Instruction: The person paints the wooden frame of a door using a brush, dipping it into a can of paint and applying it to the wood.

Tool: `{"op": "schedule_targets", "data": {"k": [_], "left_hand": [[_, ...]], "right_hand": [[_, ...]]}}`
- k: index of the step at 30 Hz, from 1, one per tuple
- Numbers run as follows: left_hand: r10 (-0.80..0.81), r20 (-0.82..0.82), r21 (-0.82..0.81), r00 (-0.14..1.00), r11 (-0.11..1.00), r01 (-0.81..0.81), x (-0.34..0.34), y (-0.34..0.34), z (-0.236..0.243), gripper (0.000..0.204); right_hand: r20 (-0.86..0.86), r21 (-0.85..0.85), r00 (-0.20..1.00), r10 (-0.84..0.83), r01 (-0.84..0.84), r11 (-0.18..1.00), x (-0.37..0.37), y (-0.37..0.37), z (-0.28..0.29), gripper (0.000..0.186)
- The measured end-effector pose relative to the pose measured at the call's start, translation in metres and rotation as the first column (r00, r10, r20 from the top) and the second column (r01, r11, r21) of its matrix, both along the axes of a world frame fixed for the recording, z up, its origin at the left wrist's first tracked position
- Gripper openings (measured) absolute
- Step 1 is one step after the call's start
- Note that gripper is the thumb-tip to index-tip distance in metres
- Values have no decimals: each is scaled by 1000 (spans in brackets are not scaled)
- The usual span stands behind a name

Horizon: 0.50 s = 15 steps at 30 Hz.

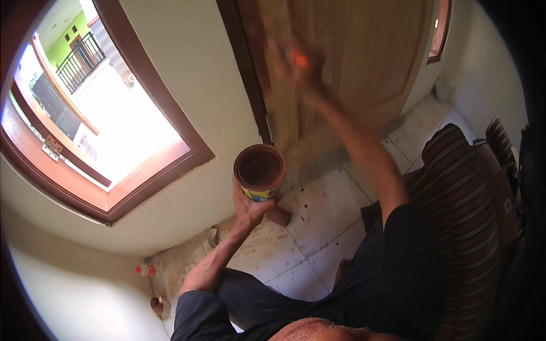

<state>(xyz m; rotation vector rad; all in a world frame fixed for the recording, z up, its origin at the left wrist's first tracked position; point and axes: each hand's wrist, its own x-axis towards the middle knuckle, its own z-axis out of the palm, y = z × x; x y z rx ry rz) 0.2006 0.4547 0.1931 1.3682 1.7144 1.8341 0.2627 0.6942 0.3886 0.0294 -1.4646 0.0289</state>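
Observation:
My left hand (249,206) is wrapped round a paint can (260,187) with a yellow and blue label. Held upright and without a lid, the can has a reddish-brown coated rim and dark brown liquid inside. Up at the left part of the wooden door (364,74), my right hand (307,67) is closed on what looks like a paintbrush with an orange handle. Motion smears this hand, and the bristles cannot be made out. The door is light brown, with a darker reddish-brown strip along its left edge beside the dark frame (247,74).
An open window with a brown frame (199,156) is at the left. Below lies a stained tile floor (324,199). A striped sofa (460,187) stands close on my right. A small red-capped bottle (149,270) and a brown container (157,306) sit at the lower left wall.

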Motion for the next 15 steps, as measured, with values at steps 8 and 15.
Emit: {"op": "schedule_targets", "data": {"k": [8, 15], "left_hand": [[53, -48, -36, 997, 998, -55, 9, 1, 10, 85], [23, 21, -45, 1000, 999, -22, -3, -4, -10, 85]], "right_hand": [[264, -258, 959, 103, -32, 965, 15, -3, -44, 35], [-211, 117, 958, 191, -169, 979, -1, -16, 60, 22]]}}
